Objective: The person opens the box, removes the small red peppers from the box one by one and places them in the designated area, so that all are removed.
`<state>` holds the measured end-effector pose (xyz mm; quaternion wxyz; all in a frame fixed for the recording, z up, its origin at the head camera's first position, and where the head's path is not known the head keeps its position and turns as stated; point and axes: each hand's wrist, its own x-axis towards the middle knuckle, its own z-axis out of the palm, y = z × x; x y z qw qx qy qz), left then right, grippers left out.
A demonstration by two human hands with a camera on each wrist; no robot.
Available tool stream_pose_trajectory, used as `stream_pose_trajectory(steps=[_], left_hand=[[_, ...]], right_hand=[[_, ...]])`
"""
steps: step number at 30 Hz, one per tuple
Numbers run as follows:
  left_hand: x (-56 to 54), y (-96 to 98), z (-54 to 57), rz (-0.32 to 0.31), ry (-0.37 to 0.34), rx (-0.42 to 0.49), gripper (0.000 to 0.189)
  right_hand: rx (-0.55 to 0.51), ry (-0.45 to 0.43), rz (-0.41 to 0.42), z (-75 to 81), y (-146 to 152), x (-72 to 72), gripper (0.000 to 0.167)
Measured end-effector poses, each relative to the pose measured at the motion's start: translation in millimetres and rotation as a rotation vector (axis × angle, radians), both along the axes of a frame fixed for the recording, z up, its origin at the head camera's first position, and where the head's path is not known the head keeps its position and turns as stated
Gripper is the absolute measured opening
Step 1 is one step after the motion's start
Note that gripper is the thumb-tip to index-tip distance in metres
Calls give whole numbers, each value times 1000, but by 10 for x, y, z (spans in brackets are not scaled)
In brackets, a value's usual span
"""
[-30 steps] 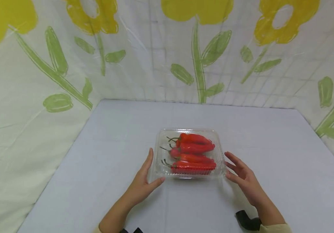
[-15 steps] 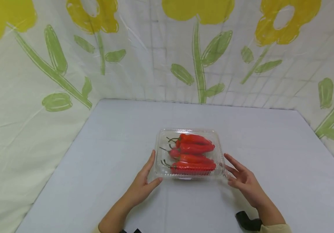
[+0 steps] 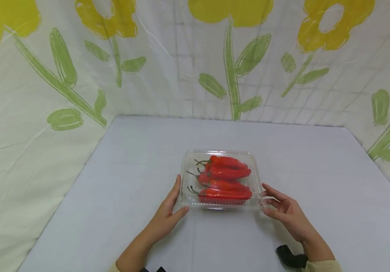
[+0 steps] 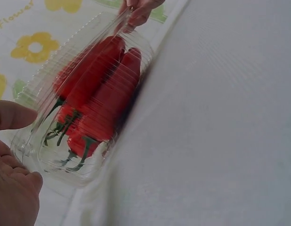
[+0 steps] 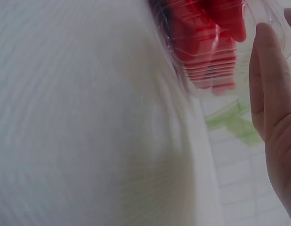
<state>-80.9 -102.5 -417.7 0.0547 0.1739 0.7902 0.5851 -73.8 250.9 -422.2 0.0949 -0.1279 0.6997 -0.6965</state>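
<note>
A clear plastic clamshell container (image 3: 219, 152) sits on the table in the middle of the head view, its lid down. Several red peppers (image 3: 227, 173) with green stems lie inside, stems toward the left. My left hand (image 3: 162, 216) is at its left end, fingers stretched along the side and thumb near the front corner. In the left wrist view its thumb and fingers are beside the container's rim (image 4: 24, 147). My right hand (image 3: 289, 215) pinches the container's front right corner between thumb and bent fingers. One finger lies straight against the plastic (image 5: 239, 59) in the right wrist view.
A pale cloth covers the table (image 3: 147, 147). Behind it stands a white backdrop (image 3: 164, 87) with yellow flowers and green stems. Black bands (image 3: 291, 258) are at both wrists. Light sleeves (image 3: 322, 266) show at the bottom edge.
My left hand has come in against the container's left side. The right hand's fingers have bent and closed on the front right corner. The container stays in about the same place.
</note>
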Motion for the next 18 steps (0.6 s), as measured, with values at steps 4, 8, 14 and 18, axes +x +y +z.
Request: stream_pose_trajectory(steps=[4,8,14,18], left_hand=[[-8,11,-38,20,-1,66,83],[-21,19,-64,6,-90,144,82],[-45,18,-104,-31,-136,212,78],[-63,16,-124,-50,-109,227,75]], right_hand=[[-8,-31,0,-13,3,-7,64],[-10,-55,0,-32,15,-9,65],[-96,-65,57,-71,41,-25,60],[-220,-60,111,-96,34,-51,54]])
